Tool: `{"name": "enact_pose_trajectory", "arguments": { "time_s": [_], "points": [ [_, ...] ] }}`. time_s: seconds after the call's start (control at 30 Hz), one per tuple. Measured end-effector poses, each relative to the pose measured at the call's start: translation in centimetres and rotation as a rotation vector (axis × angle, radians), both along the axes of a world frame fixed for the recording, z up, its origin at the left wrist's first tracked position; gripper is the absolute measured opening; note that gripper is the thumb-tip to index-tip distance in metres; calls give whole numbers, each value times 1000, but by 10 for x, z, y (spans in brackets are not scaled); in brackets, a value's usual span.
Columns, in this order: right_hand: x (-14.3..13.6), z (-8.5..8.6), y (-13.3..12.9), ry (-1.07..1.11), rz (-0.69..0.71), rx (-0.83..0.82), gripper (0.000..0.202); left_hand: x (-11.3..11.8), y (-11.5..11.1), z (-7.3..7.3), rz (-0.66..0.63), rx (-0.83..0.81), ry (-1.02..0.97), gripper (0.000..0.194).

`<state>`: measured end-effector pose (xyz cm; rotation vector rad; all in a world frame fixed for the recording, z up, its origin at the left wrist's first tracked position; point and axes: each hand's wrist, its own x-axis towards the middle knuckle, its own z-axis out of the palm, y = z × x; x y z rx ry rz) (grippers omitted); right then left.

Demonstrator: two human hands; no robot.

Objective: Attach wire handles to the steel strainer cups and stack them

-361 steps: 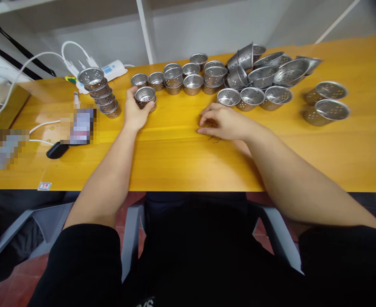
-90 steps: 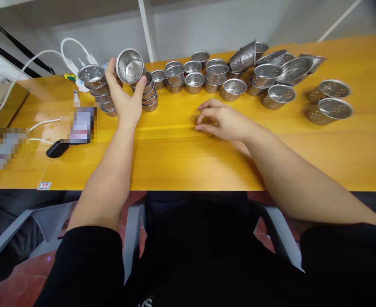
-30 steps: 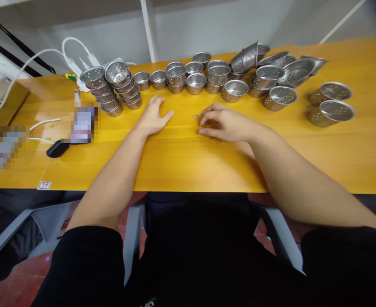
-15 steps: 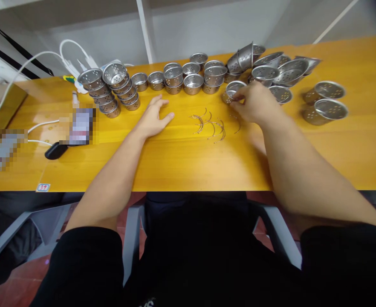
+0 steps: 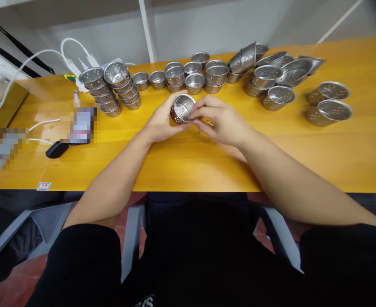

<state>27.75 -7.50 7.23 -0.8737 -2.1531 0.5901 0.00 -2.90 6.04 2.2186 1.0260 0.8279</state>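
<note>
Yellow tabletop (image 5: 188,166), with a metal cup (image 5: 182,108) now up between two hands

The metal cup has left its place on the tabletop, where the right hand (image 5: 223,121) was touching it half a second ago. The left hand (image 5: 162,121), empty and spread then, now curls half-closed around its wall, thumb on the near side, fingers on the far side. The right hand has come in beside it, thumb and fingertips drawn close together at the rim; how tightly they close, and on what, I cannot tell. Curved wires (image 5: 200,131), in plain sight before, are now mostly hidden under the right hand. The metal cup is silvery, round and dotted with small holes, its open mouth tipped toward the wearer.
</note>
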Motion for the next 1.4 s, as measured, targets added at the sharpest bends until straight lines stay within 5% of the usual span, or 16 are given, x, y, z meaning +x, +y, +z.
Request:
{"name": "enact_pose_trajectory", "arguments": {
  "time_s": [0.23, 0.47, 0.63, 0.9, 1.13, 1.4],
  "points": [
    [-21, -14, -11, 412, 145, -519, 80, 8, -5, 3, -83, 62, 39, 86],
    [-18, 1, -6, 598, 78, -599, 62, 5, -2, 5, -18, 46, 105, 87],
    [-19, -6, -4, 542, 152, -640, 77, 4, -3, 7, -6, 11, 83, 96],
    [-6, -8, 1, 399, 40, -436, 92, -2, 5, -17, -166, 56, -62, 110],
    [12, 2, 5, 1, 21, -60, 55, -7, 1, -17, -145, -171, -48, 114],
    [12, -5, 8, -90, 40, -3, 34, -10, -3, -7, -157, -104, 34, 100]
  ]
}}
